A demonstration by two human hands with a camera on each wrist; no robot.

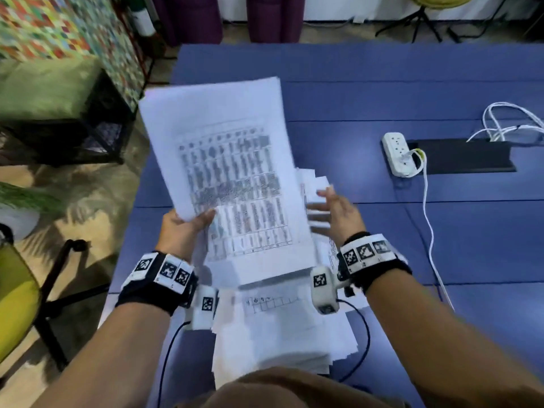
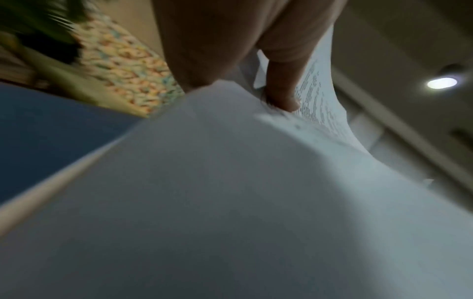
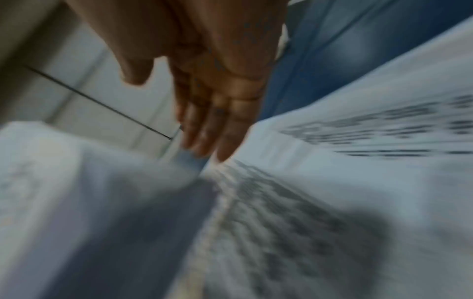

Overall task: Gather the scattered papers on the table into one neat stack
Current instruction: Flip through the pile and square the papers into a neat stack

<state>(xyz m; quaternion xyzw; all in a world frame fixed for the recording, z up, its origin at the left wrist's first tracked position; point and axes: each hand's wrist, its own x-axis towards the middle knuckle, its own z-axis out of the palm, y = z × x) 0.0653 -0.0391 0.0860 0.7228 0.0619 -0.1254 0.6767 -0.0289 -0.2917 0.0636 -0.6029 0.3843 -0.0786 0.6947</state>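
Note:
My left hand [image 1: 188, 225] grips a bundle of printed sheets [image 1: 229, 172] by its left edge and holds it tilted above the blue table [image 1: 382, 83]; the thumb lies on the top sheet. In the left wrist view the left hand [image 2: 279, 97] pinches the held sheets [image 2: 230, 182]. My right hand [image 1: 332, 207] sits at the bundle's right edge with straight fingers, over loose papers [image 1: 318, 184]. In the right wrist view the right hand [image 3: 212, 125] is flat and holds nothing, between the printed sheets [image 3: 332, 182]. A fanned pile of papers [image 1: 279, 334] lies on the table below the wrists.
A white power strip [image 1: 397, 154] with a plugged white cable [image 1: 426, 207] lies on the table to the right, beside a black cable slot [image 1: 465, 157]. A black stool [image 1: 73, 113] and a yellow chair [image 1: 14, 304] stand left of the table.

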